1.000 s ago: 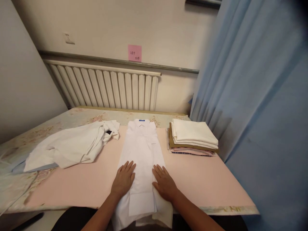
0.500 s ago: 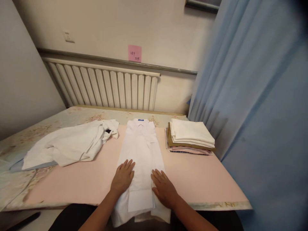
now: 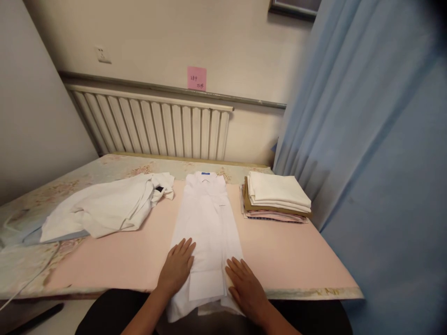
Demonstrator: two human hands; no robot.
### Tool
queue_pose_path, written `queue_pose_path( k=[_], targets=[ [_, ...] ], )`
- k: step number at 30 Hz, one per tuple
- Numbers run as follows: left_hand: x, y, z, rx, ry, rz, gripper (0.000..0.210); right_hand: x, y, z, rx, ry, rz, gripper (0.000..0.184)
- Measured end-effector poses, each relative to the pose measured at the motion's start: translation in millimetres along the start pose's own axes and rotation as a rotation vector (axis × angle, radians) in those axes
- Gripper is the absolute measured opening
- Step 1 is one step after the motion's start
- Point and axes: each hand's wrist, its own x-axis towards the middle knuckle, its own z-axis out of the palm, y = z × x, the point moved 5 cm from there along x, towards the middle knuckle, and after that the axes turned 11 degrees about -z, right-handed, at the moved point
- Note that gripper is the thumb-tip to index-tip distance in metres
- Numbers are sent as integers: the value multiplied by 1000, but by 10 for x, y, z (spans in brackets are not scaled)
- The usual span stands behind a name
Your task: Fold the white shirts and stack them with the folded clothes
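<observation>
Slightly nearer and a little farther right than half a second ago, the right hand [image 3: 246,286] has slid down the white shirt [image 3: 206,223]; the left hand [image 3: 175,267] has eased nearer only a touch. Both lie flat, palms down, on opposite sides of the shirt's near part, fingers extended and close together. Neither grip is clamped on anything; the cloth is pressed, not pinched.

The shirt runs lengthwise down the middle of the table [image 3: 316,294], on a pink cover [image 3: 293,260], with its collar [image 3: 205,177] at the far end and its near hem hanging past the near edge. No sleeves show, so its sides have probably been turned under, leaving a narrow, fairly smooth strip. A squared panel [image 3: 206,284] lies on its near end; whether that is a folded layer I cannot tell.

As far as this shows, narrowing and smoothing look mostly done, while the length is not yet doubled over. To the right, apart from the shirt, stands a neat stack of folded cloth [image 3: 279,190], cream on top of brown and pink. To the left, a loose white garment [image 3: 101,204] lies rumpled and seems untreated so far.
</observation>
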Motion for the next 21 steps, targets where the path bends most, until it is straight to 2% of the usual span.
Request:
queue_pose_path(
  k=[3, 5, 10, 12, 16, 18, 21],
  targets=[
    [-200, -136, -23, -110, 35, -78, 42, -159, 77, -9, 124, 108, 38, 48],
    [-344, -277, -62, -239, 84, -199, 40, -245, 180, -47, 258, 256, 152, 44],
    [-752, -544, -235, -543, 131, -598, 41, -389, 469, -134, 701, 636, 681, 40],
    [-904, -544, -304, -593, 107, -707, 42, -383, 505, -138, 900, 729, 814, 39],
    [-1136, -477, -316, -660, 107, -821, 43, -334, 469, -120, 1165, 796, 929, 36],
    [-1231, -475, -220, -730, 97, -923, 49, -344, 434, -103, 1166, 773, 983, 34],
    [-1332, -461, -12, -890, -3, -1114, 59, -386, 380, -50, 1131, 687, 1023, 32]
  ],
)
